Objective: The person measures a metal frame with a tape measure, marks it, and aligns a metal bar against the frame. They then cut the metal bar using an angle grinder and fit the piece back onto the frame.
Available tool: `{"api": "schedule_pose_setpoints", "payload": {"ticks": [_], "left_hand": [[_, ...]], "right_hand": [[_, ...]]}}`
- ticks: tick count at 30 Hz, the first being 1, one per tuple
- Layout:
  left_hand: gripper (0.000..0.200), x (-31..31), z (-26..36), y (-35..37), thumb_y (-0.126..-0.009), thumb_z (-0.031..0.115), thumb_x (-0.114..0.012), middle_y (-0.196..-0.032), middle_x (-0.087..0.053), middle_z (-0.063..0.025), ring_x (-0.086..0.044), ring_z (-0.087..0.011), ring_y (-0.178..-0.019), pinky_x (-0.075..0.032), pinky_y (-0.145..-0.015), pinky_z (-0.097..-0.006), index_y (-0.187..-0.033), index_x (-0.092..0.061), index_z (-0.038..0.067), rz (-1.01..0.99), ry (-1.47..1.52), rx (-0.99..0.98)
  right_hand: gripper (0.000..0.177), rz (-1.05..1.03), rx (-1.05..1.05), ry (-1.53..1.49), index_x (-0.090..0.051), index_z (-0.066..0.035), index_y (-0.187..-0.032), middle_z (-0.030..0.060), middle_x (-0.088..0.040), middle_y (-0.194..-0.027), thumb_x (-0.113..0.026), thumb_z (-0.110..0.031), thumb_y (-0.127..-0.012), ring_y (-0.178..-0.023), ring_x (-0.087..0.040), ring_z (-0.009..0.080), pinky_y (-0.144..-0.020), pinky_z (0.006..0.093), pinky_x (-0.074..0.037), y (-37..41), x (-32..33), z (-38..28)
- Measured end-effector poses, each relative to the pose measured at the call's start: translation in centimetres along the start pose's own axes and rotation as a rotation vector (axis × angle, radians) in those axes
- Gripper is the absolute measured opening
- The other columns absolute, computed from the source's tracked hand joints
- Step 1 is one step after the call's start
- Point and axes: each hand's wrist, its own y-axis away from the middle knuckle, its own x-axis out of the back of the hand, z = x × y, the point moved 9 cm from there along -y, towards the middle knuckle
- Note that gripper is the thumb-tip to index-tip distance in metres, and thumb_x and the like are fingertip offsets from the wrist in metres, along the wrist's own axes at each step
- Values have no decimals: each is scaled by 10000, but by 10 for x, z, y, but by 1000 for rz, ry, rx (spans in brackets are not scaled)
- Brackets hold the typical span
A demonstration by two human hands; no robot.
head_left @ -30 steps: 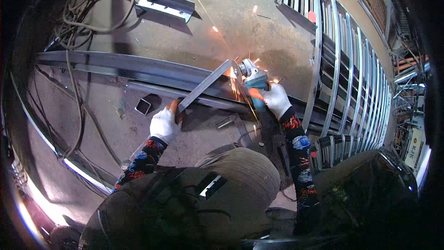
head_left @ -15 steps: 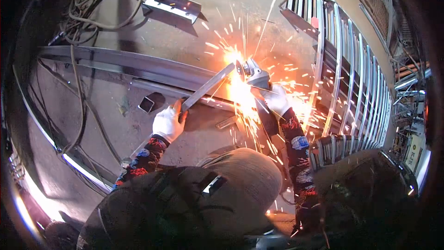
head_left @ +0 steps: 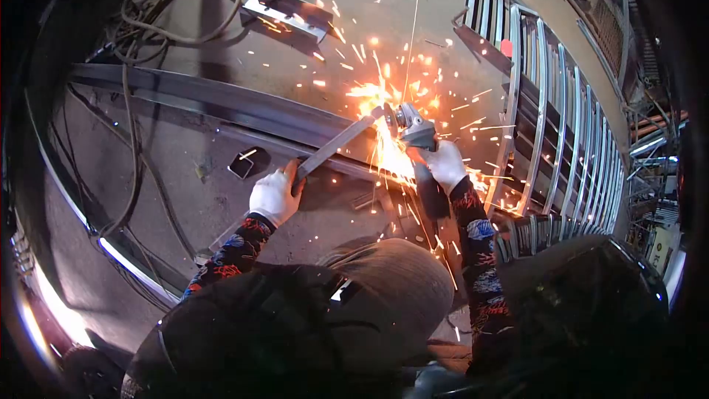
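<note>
My left hand (head_left: 275,195), in a white glove with bare fingertips, is closed round a flat metal bar (head_left: 334,145) that slants up to the right. In my right hand (head_left: 444,165), also gloved, is an angle grinder (head_left: 418,131), its disc against the bar's far end. Orange sparks spray from that contact and partly hide the disc and the tip. Behind and under the bar runs a long steel beam (head_left: 214,107) across the floor. A short square tube piece (head_left: 241,163) lies left of my left hand.
Slatted metal frames (head_left: 543,103) stand along the right. A coiled cable (head_left: 148,29) lies at upper left, with a short angle-steel piece (head_left: 288,16) beside it. My knee (head_left: 391,281) is just below the work. Metal stock fills the far right edge.
The spark spray has shrunk and dimmed around the disc. The view has shifted slightly. Both hands keep their grips on the bar and the grinder.
</note>
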Motion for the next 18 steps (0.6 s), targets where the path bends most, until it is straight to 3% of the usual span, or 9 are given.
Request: {"api": "schedule_pose_setpoints", "payload": {"ticks": [9,13,15,18], "left_hand": [[487,2,2,-2,-915,274,-662,-950,-691,-210,-697,-419,-835,-559,-720,-521,-1354,-523,118,-69,0,31],[520,-2,0,-1,-897,272,-682,-943,-694,-195,-703,-411,-814,-570,-704,-515,-1365,-517,115,-48,-22,10],[518,-4,0,1,-896,272,-683,-948,-695,-195,-703,-412,-815,-570,-704,-516,-1362,-520,115,-42,-18,4],[508,-4,-1,-1,-898,277,-680,-951,-696,-194,-702,-413,-811,-569,-701,-518,-1354,-528,111,-41,-12,4]], "right_hand": [[354,39,-23,142,-732,42,-988,47,-730,-824,-833,-269,-850,-689,-600,72,-591,301,-497,4,4,-10],[316,-34,-124,20,-710,36,-1060,44,-728,-845,-805,-198,-871,-723,-608,72,-612,303,-504,8,-5,-14],[264,-22,-11,-21,-714,28,-1051,41,-724,-842,-791,-155,-877,-747,-615,80,-631,300,-507,3,-6,-13],[247,11,-33,213,-723,21,-1044,45,-731,-858,-780,-142,-867,-736,-622,93,-633,308,-505,12,-2,-50]]}}
